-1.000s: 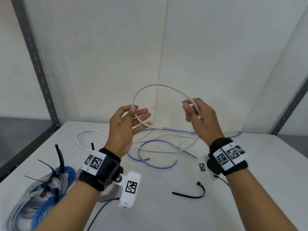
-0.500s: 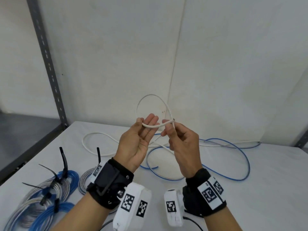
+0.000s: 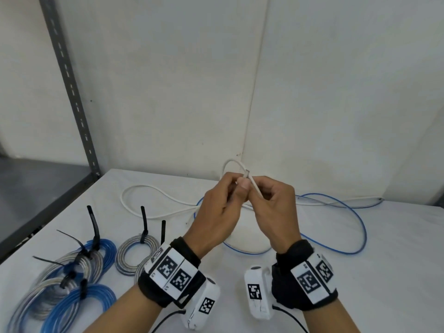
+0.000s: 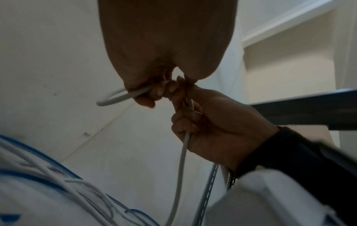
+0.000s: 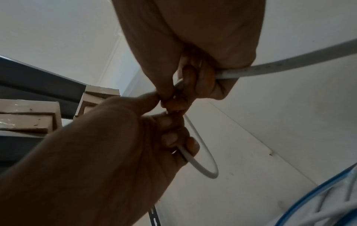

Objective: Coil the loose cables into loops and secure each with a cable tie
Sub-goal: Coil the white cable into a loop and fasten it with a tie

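Observation:
A loose white cable (image 3: 134,191) lies on the white table (image 3: 360,272) and rises into both hands, which meet in front of the wall corner. A small loop of it (image 3: 228,164) stands above the fingers. My left hand (image 3: 234,186) pinches the base of the loop between thumb and curled fingers; in the left wrist view the loop (image 4: 115,97) comes out from under the left fingers (image 4: 148,97). My right hand (image 3: 254,188) grips the cable just beside it, fingers curled round the strand (image 4: 183,152) that hangs down. A loose blue cable (image 3: 355,212) lies behind the hands.
Several tied coils of blue and grey cable (image 3: 77,267) with black cable ties (image 3: 93,224) sticking up lie at the front left, and a grey coil (image 3: 134,255) beside them. A grey slotted upright (image 3: 72,92) stands at the left, and walls close the back.
The hands were apart holding a wide arc of white cable; they have come together and lower, and the arc has shrunk to a small loop pinched between them.

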The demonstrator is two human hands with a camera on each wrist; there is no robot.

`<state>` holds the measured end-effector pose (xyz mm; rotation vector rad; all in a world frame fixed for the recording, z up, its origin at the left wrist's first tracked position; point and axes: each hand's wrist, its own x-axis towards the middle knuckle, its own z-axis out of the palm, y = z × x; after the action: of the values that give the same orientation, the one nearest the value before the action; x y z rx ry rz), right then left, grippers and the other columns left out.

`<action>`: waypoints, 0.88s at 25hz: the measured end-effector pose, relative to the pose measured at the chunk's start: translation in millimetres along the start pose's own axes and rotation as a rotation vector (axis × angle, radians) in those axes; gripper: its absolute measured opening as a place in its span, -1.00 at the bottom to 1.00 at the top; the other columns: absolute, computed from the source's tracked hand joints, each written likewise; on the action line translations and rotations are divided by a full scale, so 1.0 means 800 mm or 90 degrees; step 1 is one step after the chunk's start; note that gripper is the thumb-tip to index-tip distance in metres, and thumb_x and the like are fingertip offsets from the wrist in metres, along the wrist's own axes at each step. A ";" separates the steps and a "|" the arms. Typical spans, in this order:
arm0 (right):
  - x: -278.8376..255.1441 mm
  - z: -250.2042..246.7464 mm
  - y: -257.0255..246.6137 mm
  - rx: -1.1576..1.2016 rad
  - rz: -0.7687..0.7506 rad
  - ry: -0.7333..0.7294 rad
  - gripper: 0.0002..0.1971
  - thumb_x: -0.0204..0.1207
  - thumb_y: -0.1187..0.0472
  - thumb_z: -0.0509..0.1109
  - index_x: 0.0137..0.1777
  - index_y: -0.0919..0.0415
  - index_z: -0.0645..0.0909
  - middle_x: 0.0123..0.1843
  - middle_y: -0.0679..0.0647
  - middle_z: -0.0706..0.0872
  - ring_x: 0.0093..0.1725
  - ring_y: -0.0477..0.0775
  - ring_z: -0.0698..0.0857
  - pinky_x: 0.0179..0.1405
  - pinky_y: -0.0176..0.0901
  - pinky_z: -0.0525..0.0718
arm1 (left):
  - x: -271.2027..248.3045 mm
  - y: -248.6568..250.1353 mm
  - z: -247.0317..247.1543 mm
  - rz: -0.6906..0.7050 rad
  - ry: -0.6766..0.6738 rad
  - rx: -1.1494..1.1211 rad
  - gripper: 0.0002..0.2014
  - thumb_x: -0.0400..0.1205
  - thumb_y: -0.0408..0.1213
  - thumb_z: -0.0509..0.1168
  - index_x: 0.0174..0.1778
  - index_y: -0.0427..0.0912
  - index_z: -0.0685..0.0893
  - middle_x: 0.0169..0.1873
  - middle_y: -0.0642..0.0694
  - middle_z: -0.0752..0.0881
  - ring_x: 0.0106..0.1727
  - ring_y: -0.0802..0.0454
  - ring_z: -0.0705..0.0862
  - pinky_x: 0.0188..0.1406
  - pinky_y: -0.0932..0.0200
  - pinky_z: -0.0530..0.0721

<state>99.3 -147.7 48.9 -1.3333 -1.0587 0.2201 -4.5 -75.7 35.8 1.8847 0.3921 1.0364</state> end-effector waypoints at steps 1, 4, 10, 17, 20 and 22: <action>0.000 0.001 -0.003 -0.006 0.004 -0.002 -0.82 0.71 0.21 0.41 -0.01 0.21 0.84 -0.24 -0.03 0.86 -0.22 -0.08 0.82 -0.15 -0.24 0.73 | 0.001 0.001 -0.001 -0.004 -0.007 -0.008 -0.72 0.85 -0.01 0.09 0.17 -0.02 0.68 -0.10 0.05 0.79 0.00 0.13 0.76 0.09 0.01 0.72; 0.001 0.001 -0.007 -0.010 0.020 0.019 -0.69 0.80 0.18 0.23 -0.01 0.13 0.82 -0.36 -0.11 0.69 -0.39 -0.22 0.58 -0.24 -0.28 0.52 | 0.006 0.001 -0.014 -0.040 0.018 -0.030 -0.67 0.87 -0.05 0.07 0.08 0.05 0.76 -0.35 -0.05 0.53 -0.30 0.04 0.50 -0.19 0.08 0.54; -0.009 0.009 -0.025 -0.063 -0.158 -0.104 -0.76 0.81 0.23 0.22 0.15 0.17 0.74 -0.20 -0.07 0.73 -0.21 -0.06 0.68 -0.19 -0.25 0.62 | 0.017 0.018 -0.030 -0.222 -0.001 -0.376 -0.62 0.84 -0.23 0.10 -0.10 -0.20 0.80 -0.32 -0.11 0.66 -0.20 -0.03 0.64 -0.05 0.07 0.67; -0.011 0.011 -0.007 -0.182 -0.183 -0.219 -0.81 0.78 0.20 0.29 0.11 0.15 0.76 -0.32 -0.17 0.60 -0.26 -0.08 0.63 -0.23 -0.34 0.50 | 0.027 0.030 -0.055 -0.316 -0.005 -0.680 -0.60 0.77 -0.22 0.11 0.09 -0.30 0.85 -0.03 -0.20 0.85 0.03 -0.13 0.86 0.21 0.01 0.76; -0.010 0.006 -0.003 -0.206 -0.168 -0.252 -0.78 0.77 0.16 0.28 0.04 0.14 0.76 -0.35 -0.26 0.59 -0.28 -0.12 0.61 -0.24 -0.39 0.50 | 0.028 0.033 -0.062 -0.313 -0.004 -0.715 -0.61 0.78 -0.22 0.09 0.13 -0.31 0.81 -0.22 -0.11 0.82 -0.18 -0.06 0.82 0.18 0.01 0.73; -0.009 0.001 -0.002 -0.218 -0.141 -0.283 -0.77 0.78 0.13 0.27 -0.01 0.10 0.75 -0.36 -0.31 0.59 -0.27 -0.17 0.60 -0.22 -0.45 0.48 | 0.030 0.033 -0.066 -0.313 0.004 -0.749 -0.65 0.78 -0.22 0.08 0.12 -0.30 0.75 -0.42 -0.01 0.65 -0.42 0.04 0.65 0.02 0.08 0.64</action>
<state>94.2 -152.5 47.0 -1.4929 -1.6661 0.1780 -35.8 -44.4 81.8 0.6758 0.1532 0.6701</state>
